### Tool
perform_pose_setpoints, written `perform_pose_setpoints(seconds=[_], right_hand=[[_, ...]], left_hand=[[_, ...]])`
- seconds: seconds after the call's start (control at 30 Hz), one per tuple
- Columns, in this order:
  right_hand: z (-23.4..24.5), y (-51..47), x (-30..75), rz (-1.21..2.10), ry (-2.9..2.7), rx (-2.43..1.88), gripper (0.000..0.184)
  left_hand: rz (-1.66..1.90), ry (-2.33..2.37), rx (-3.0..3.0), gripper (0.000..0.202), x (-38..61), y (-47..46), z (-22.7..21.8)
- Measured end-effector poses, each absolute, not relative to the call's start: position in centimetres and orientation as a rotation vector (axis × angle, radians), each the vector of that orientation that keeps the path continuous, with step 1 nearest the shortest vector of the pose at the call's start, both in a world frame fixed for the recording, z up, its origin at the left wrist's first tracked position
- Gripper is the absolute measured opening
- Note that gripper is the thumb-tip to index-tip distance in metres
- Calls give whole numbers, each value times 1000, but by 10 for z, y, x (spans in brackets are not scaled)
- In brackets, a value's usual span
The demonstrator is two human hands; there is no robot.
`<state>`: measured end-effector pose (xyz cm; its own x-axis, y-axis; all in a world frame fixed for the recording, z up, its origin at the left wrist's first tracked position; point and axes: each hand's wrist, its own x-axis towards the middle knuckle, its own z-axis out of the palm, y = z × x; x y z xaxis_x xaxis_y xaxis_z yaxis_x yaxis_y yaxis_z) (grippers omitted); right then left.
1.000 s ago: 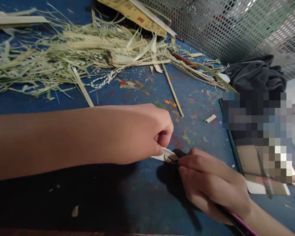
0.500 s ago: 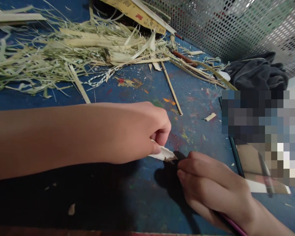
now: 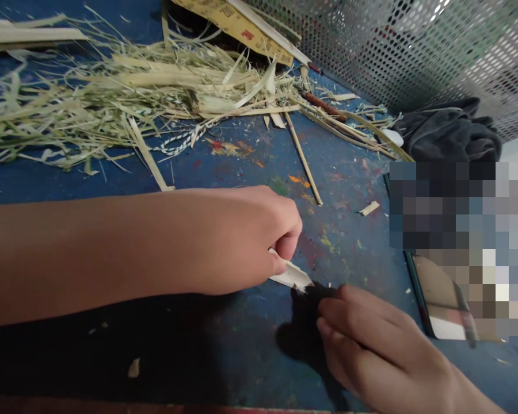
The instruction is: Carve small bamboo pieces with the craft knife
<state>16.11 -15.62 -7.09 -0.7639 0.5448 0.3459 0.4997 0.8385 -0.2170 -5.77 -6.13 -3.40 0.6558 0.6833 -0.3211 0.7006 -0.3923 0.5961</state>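
Left hand (image 3: 265, 230) is pinching a white strip (image 3: 294, 276); right hand (image 3: 380, 348), I can't tell. Shavings (image 3: 151, 80) and striped cord (image 3: 179, 145) are lying beyond.

The yellow strip (image 3: 237, 29) bears a red mark (image 3: 247, 35) and dark printing (image 3: 227, 11), too blurred to read surely

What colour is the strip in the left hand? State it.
The strip is off-white; it shows best in the head view.
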Motion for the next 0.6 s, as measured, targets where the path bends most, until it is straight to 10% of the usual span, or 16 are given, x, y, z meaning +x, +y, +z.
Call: perform_pose_setpoints(seconds=[0.6], right_hand=[[-68, -153, 156, 24, -2284, -734, 26]], left_hand=[[-124, 1109, 2114, 6, -58, -61, -33]])
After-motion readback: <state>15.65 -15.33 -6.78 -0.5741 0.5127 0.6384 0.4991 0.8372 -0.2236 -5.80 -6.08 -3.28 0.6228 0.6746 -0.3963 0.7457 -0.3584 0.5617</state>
